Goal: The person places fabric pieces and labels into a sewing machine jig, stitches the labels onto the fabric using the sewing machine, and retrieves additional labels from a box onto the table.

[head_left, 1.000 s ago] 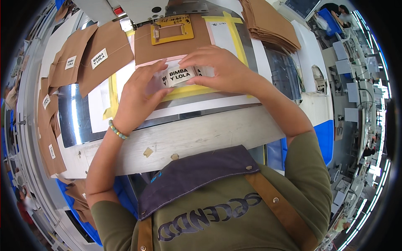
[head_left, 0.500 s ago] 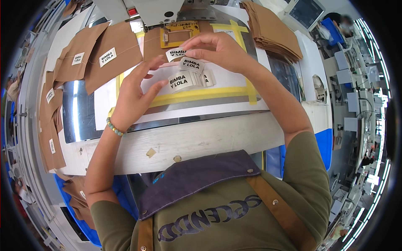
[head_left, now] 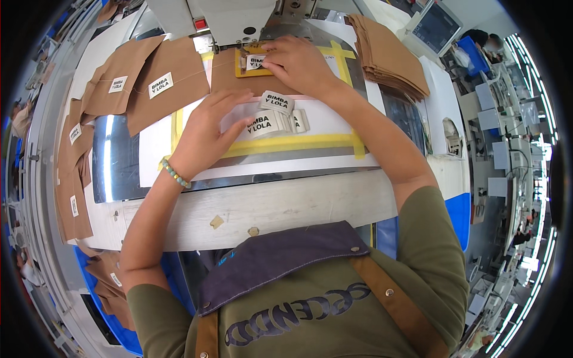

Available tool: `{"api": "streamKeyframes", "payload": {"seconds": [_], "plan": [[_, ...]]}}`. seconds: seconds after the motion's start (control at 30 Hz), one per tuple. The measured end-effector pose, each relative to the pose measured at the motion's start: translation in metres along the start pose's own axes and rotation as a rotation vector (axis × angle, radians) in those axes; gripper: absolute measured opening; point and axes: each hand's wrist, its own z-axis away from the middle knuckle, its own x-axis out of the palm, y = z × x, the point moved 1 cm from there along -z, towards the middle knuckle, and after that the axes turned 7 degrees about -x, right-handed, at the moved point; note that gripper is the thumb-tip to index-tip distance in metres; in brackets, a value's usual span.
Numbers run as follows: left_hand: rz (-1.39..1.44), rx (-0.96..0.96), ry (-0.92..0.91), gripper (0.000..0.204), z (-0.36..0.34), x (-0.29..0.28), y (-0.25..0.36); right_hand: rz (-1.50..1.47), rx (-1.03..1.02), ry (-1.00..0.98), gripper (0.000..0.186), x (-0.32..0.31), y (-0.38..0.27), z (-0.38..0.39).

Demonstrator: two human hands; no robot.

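Observation:
My right hand [head_left: 298, 68] pinches the edge of a white fabric label [head_left: 255, 61] with dark print. It holds the label inside the opening of a yellow frame [head_left: 239, 70]. Under the frame lies a brown fabric piece [head_left: 223, 79], below the sewing machine head [head_left: 236, 21]. My left hand [head_left: 209, 128], with a beaded bracelet at its wrist, is open and has nothing in it. Its thumb comes close to a pile of white labels [head_left: 268, 122] on the white sheet. One loose label [head_left: 277, 101] rests on top of that pile.
Brown pieces with labels [head_left: 170, 98] spread over the left side of the table. A stack of plain brown pieces [head_left: 391, 56] lies at the far right, near a screen [head_left: 437, 27]. Yellow tape [head_left: 298, 138] borders the white sheet. A blue bin [head_left: 113, 310] sits below the table's left edge.
My right hand has moved away from me with a label, from above the pile into the yellow frame. My left hand has shifted slightly right and stays open.

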Motion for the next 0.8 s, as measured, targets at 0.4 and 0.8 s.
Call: {"api": "streamKeyframes", "payload": {"seconds": [0.4, 0.8], "plan": [[-0.409, 0.204, 0.036, 0.046, -0.058, 0.016, -0.047, 0.033, 0.007, -0.188, 0.032, -0.01, 0.005, 0.022], [-0.596, 0.205, 0.039, 0.053, -0.065, 0.021, -0.056, 0.114, -0.067, -0.254, 0.04, -0.022, 0.001, 0.024]]}}
